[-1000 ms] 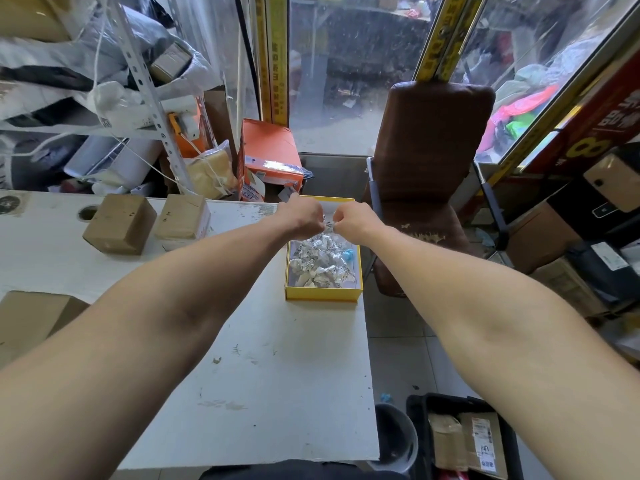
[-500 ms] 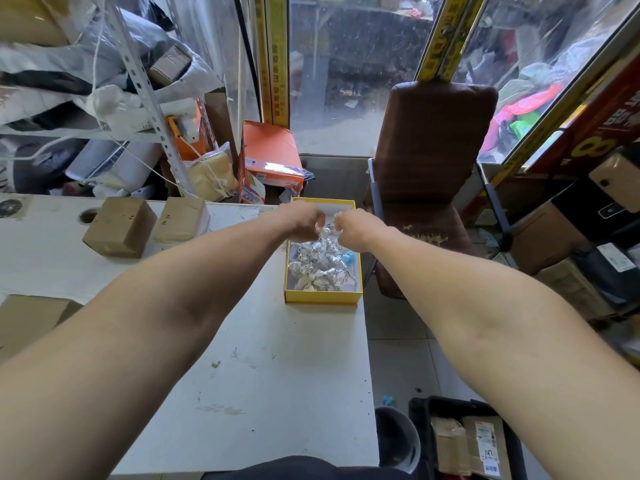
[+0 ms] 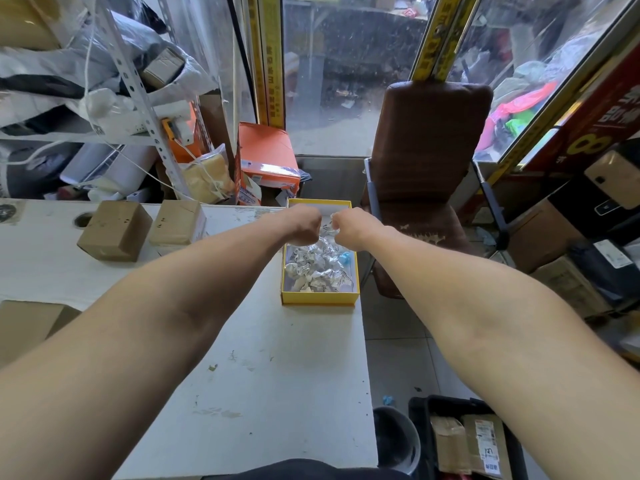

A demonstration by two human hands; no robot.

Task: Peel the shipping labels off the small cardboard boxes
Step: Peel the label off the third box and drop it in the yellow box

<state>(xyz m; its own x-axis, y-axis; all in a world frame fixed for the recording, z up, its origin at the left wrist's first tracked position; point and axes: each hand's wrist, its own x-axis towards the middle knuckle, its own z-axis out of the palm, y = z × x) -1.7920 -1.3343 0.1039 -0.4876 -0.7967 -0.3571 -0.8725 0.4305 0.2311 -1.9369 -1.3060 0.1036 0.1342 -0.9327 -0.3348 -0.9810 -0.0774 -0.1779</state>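
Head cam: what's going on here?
A person's left hand and right hand are held close together over the far end of a yellow tray of crumpled labels. The right hand pinches a small crumpled white scrap; what the curled left hand holds is hidden. Two small cardboard boxes sit untouched on the white table.

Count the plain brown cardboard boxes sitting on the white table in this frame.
3. Two stand side by side at the far left: the left box and the right box. A third box sits at the near left edge, partly cut off by the frame and forearm.
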